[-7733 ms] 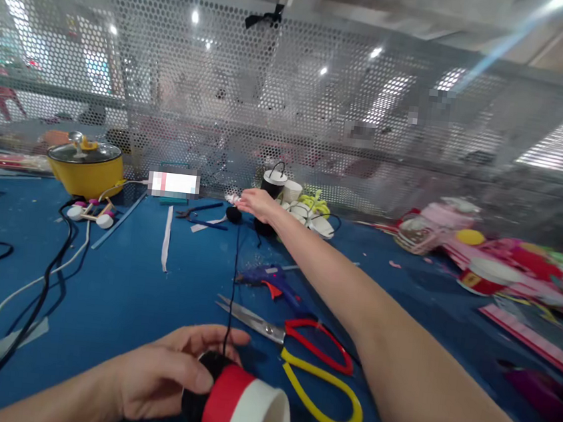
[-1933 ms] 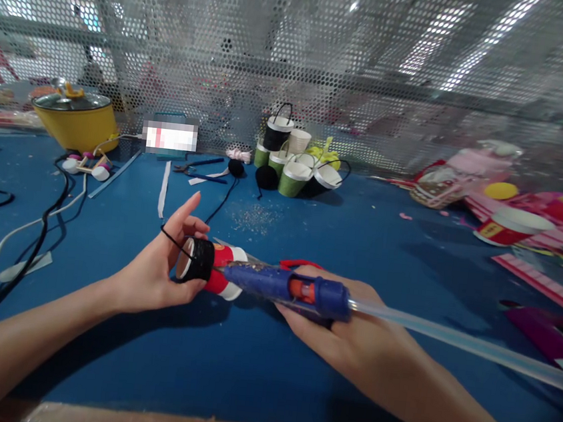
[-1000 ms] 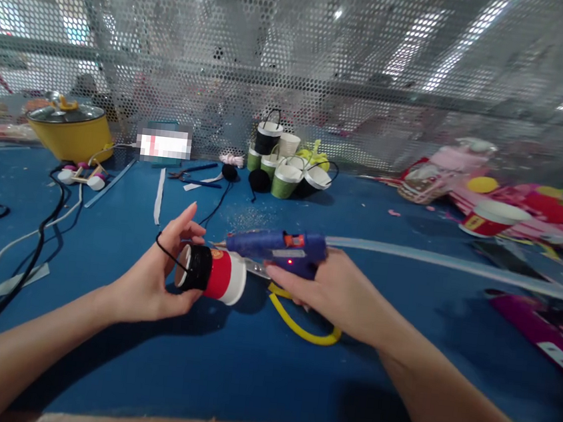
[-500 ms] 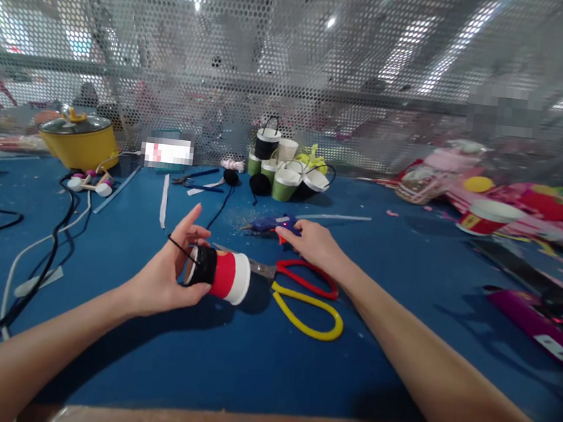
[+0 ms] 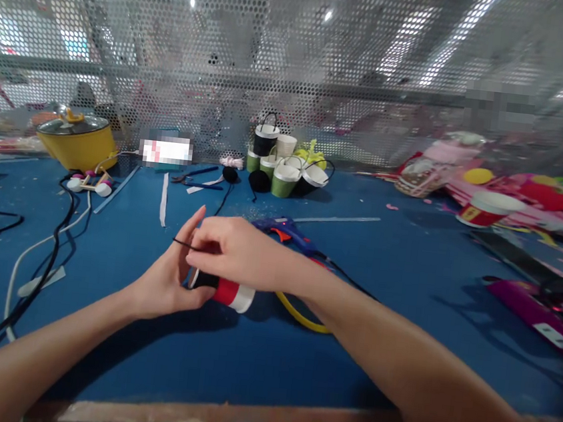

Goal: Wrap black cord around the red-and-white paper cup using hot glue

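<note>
My left hand [image 5: 165, 286] is wrapped round a small paper cup [image 5: 227, 291], banded black, red and white and tipped on its side. A thin black cord [image 5: 181, 243] loops out at the cup's black end. Over the cup reaches my right hand [image 5: 237, 252], its thumb and finger pinched on that cord; the hand covers part of the cup. A blue glue gun [image 5: 293, 234] with an orange trigger lies on the table just beyond my right wrist. Under my right forearm shows the yellow handle of scissors [image 5: 300, 317]; the rest is mostly hidden.
Several small green, black and white buckets [image 5: 285, 178] stand at the back, with black yarn [image 5: 259, 182] beside them. Pliers [image 5: 197, 176] lie to their left. A yellow pot [image 5: 75, 142] and cables [image 5: 57, 241] are at left, a red-white bowl [image 5: 487, 211] at right.
My right hand has let go of the glue gun and moved left to the cord at the cup. The cup is slightly more tilted in my left hand.
</note>
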Demonstrator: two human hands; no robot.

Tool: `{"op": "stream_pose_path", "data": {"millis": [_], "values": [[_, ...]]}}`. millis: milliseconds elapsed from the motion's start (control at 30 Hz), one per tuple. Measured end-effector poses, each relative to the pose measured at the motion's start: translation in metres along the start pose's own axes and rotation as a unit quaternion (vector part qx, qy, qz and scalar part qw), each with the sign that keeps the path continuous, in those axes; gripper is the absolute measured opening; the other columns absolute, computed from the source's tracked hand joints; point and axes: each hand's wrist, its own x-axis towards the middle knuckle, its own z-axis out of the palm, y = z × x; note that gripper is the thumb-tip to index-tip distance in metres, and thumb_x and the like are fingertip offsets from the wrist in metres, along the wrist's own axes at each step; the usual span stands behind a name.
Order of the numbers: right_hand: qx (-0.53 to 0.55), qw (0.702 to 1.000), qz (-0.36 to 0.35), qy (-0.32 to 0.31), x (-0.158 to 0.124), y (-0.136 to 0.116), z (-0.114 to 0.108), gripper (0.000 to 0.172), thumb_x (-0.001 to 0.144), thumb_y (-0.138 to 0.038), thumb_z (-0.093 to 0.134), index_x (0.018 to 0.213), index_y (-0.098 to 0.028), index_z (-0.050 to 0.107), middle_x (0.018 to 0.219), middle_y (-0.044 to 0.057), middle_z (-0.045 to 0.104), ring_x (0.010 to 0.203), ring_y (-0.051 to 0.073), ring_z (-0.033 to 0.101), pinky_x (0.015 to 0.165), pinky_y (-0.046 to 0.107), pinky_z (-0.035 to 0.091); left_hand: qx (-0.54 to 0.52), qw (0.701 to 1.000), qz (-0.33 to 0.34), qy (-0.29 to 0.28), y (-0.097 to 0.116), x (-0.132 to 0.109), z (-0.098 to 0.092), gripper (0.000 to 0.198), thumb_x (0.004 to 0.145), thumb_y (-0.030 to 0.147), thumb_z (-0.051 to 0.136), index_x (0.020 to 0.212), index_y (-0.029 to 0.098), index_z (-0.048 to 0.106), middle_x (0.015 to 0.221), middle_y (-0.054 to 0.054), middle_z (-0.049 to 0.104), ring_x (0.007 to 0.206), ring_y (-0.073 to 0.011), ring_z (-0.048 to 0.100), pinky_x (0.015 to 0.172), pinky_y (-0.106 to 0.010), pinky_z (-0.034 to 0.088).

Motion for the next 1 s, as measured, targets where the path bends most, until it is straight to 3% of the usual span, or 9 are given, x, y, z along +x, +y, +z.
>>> {"op": "stream_pose_path", "data": {"millis": [167,400,733,1000], "values": [[0.149,0.982,0.088,0.075,-0.017,0.017,-0.014,0.021,0.079,-0.031,0.058,0.066,-0.014,0.058,0.059,-0.003,0.052,0.055,0.008,0.043,0.053,0.022,0.034,-0.028,1.0,0.01,-0.001,-0.003,0.0,0.0,0.096,0.066,0.017,0.07,0.141,0.03,0.011,0.12,-0.01,0.042,0.103,-0.023,0.051,0.088,-0.04,0.046],[0.128,0.976,0.13,0.122,-0.026,0.03,-0.005,0.027,0.077,-0.038,0.059,0.063,-0.015,0.054,0.056,-0.005,0.046,0.053,0.008,0.037,0.05,0.023,0.029,-0.04,0.999,0.022,-0.021,-0.001,-0.004,0.002,0.09,0.068,0.018,0.069,0.139,0.034,0.016,0.12,-0.008,0.04,0.099,-0.0201,0.049,0.087,-0.039,0.044],[0.138,0.973,0.156,0.097,-0.03,0.035,0.01,0.026,0.081,-0.035,0.055,0.064,-0.018,0.046,0.06,-0.004,0.048,0.057,0.01,0.043,0.052,0.023,0.032,-0.002,0.998,0.05,-0.033,0.002,-0.009,0.006,0.09,0.069,0.014,0.067,0.14,0.035,0.016,0.124,-0.008,0.039,0.106,-0.0225,0.049,0.094,-0.042,0.04],[0.133,0.975,0.176,0.0,-0.033,0.031,0.009,0.022,0.089,-0.031,0.045,0.071,-0.018,0.043,0.068,-0.002,0.046,0.064,0.011,0.044,0.058,0.024,0.035,0.052,0.992,0.096,-0.066,0.0,-0.013,0.005,0.092,0.07,0.006,0.062,0.141,0.039,0.013,0.135,-0.007,0.032,0.12,-0.0243,0.042,0.102,-0.043,0.036]]}}
